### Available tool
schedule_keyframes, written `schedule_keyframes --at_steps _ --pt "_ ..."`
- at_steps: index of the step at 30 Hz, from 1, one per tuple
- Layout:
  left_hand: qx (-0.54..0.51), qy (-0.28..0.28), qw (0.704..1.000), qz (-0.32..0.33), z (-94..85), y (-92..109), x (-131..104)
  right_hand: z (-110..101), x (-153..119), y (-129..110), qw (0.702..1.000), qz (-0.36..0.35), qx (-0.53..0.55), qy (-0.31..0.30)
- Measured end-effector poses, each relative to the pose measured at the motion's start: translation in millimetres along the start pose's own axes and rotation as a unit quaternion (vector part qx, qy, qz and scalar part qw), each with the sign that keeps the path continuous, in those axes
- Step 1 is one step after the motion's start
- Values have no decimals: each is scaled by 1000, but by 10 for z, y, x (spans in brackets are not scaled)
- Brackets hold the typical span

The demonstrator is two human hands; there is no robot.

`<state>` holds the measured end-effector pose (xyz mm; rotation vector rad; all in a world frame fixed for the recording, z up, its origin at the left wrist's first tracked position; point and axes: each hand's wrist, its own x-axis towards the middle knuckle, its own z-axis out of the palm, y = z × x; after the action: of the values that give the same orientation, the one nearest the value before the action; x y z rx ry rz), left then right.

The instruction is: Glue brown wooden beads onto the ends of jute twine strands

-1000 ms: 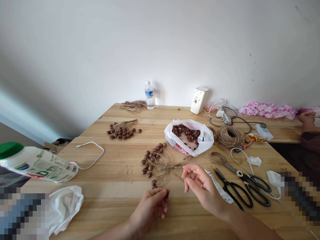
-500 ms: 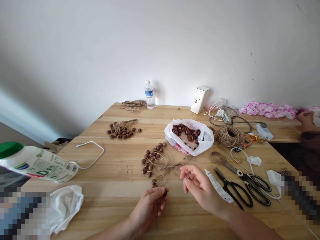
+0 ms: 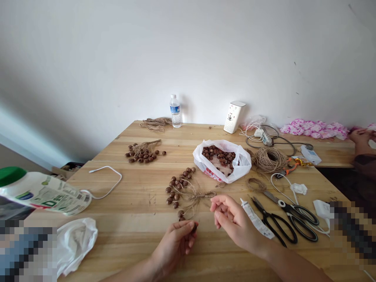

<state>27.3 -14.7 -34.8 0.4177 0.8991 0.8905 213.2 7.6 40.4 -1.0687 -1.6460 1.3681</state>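
Observation:
My left hand (image 3: 178,241) is closed near the front of the table, with a dark brown nut (image 3: 194,228) pinched between thumb and fingers. To its right, my right hand (image 3: 230,219) hovers with curled fingers; whether a thin string runs between them is too fine to see. Just beyond both hands lies a bunch of brown nuts (image 3: 173,188) on twine strands, gathered into a wrapped twine loop (image 3: 207,194) that points toward my right hand. A white plastic bag (image 3: 202,167) holding many brown nut pieces (image 3: 220,154) sits open behind the bunch.
On the right lie scissors (image 3: 274,221), a white tube (image 3: 257,219) and a twine coil (image 3: 269,159). Another nut bunch (image 3: 143,152), a water bottle (image 3: 175,113) and a white box (image 3: 234,117) stand farther back. A green-capped bottle (image 3: 44,192) is left. Another person's hand (image 3: 362,141) shows far right.
My right hand has shifted very slightly left and down, its fingers a little looser. The left hand stays in place with the nut.

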Motion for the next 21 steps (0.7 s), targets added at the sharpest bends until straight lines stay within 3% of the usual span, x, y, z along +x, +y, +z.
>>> schedule_keyframes --at_steps 21 --pt "16 0 1000 -4 -14 -2 2 8 -4 -25 1000 8 -30 0"
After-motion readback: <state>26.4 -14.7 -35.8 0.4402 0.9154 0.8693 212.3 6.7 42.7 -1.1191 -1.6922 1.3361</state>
